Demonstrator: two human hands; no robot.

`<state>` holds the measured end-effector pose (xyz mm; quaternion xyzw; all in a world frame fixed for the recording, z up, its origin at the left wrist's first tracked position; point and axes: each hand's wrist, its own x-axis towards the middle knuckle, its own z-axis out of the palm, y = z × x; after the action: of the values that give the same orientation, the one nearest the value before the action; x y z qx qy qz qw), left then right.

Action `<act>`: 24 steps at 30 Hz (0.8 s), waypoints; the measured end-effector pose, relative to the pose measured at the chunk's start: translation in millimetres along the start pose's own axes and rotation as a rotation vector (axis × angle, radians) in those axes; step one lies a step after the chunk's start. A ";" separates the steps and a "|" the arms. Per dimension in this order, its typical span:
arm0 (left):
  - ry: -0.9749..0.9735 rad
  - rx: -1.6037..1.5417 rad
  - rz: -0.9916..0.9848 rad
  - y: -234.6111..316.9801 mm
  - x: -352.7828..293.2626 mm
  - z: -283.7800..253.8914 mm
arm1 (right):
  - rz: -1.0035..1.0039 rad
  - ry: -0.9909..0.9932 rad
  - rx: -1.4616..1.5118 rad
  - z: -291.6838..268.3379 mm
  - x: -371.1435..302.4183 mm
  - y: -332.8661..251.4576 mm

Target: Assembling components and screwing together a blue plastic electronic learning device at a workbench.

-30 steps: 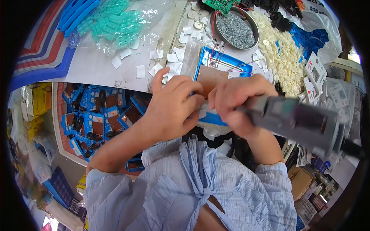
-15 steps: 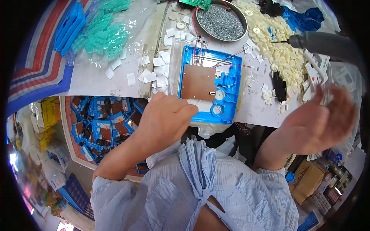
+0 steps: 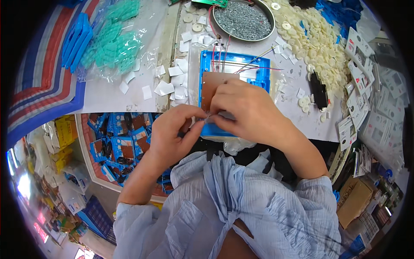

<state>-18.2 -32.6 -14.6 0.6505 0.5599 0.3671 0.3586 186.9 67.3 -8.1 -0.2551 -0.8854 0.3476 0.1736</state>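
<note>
Right now my left hand (image 3: 176, 131) and right hand (image 3: 246, 111) have fingertips close about a small shiny piece (image 3: 207, 118) over the blue case (image 3: 248, 58); I cannot tell which one grips it. The brown board (image 3: 210, 88) lies in the case, partly behind my right hand, white paper squares (image 3: 164, 88) to the left

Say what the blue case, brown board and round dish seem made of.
Blue case: likely moulded plastic, slightly glossy; rim and inner parts share one even colour. Brown board: perhaps a resin-bonded sheet, smooth and fairly dull; flat, uniformly coloured face. Round dish: probably metal, given its grey, shiny rim.
</note>
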 end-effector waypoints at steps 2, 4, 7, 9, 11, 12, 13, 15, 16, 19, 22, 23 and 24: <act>0.048 0.039 0.036 2.9 0.2 -0.6 | 0.037 0.016 0.021 -3.3 0.8 -0.2; 0.055 0.080 0.053 -3.1 -0.4 1.0 | 0.067 0.021 0.042 -5.4 2.2 -1.8; 0.061 0.110 0.076 -7.0 5.3 0.5 | 0.085 0.010 0.059 -7.8 4.1 -0.8; 0.070 0.118 0.082 -8.5 7.4 0.3 | 0.078 -0.006 0.063 -7.7 4.3 2.4; 0.083 0.124 0.086 -10.2 8.6 1.1 | 0.068 0.048 0.073 -8.8 4.5 -0.2; 0.081 0.146 0.105 -9.7 9.8 0.9 | 0.063 0.075 0.078 -9.6 4.8 -1.6; 0.079 0.167 0.123 -8.2 11.4 0.2 | 0.063 0.081 0.096 -10.1 5.7 -3.3; 0.073 0.177 0.141 -6.2 13.1 -0.3 | 0.062 0.092 0.132 -10.5 7.8 -6.4; 0.068 0.166 0.141 -5.8 13.6 -0.2 | 0.049 0.059 0.135 -10.3 7.8 -4.6; 0.014 0.120 0.106 -1.4 14.4 -5.3 | 0.030 -0.016 0.152 -9.9 6.8 1.9; -0.052 0.071 0.065 -3.5 15.2 -10.2 | 0.050 -0.043 0.170 -9.3 5.9 1.1; -0.072 0.058 0.053 -4.7 15.9 -11.3 | 0.044 -0.052 0.166 -8.9 6.2 0.9; -0.073 0.085 0.064 -4.9 16.3 -11.7 | 0.039 -0.061 0.162 -8.4 6.6 0.7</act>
<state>-29.0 -15.2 -12.1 0.6956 0.5404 0.3303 0.3390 185.9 76.0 -1.9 -0.2467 -0.8542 0.4287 0.1599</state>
